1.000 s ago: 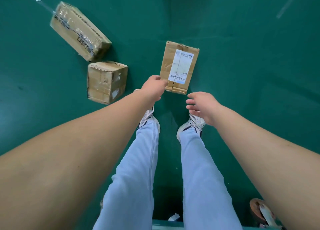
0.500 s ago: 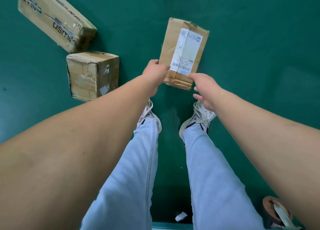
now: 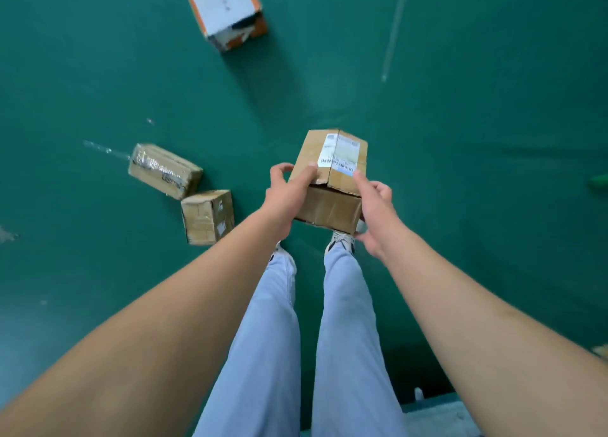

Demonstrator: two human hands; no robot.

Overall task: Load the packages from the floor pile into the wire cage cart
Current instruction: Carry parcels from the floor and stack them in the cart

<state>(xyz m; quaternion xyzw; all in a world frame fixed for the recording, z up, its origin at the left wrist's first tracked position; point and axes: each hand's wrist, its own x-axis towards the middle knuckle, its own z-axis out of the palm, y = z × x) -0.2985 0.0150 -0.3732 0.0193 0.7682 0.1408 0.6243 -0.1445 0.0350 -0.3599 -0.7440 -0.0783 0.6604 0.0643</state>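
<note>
Above a dark green floor (image 3: 460,173), seen from the wearer's head looking straight down, two bare forearms reach forward and hold a brown cardboard box with a white barcode label (image 3: 332,180) in the air over the person's feet. The left hand (image 3: 286,196) grips the box's left side, thumb lying along the top face and the fingers (image 3: 279,173) curled round the left edge. The right hand (image 3: 375,213) grips the right side, thumb pressed on the top near the label, the other fingers wrapped under and round the lower right corner. The box is tilted, its labelled top and its near side both showing. Below it are pale blue jeans (image 3: 279,354) and a white sneaker with black trim (image 3: 340,241). On the floor to the left, well apart from the held box, lie a long cardboard package wrapped in clear tape (image 3: 164,170) and, just beside it, a small squarish cardboard box (image 3: 207,216). Farther off, near the top edge, sits a white box with orange sides (image 3: 227,12). The wire cage cart is not in view.
</note>
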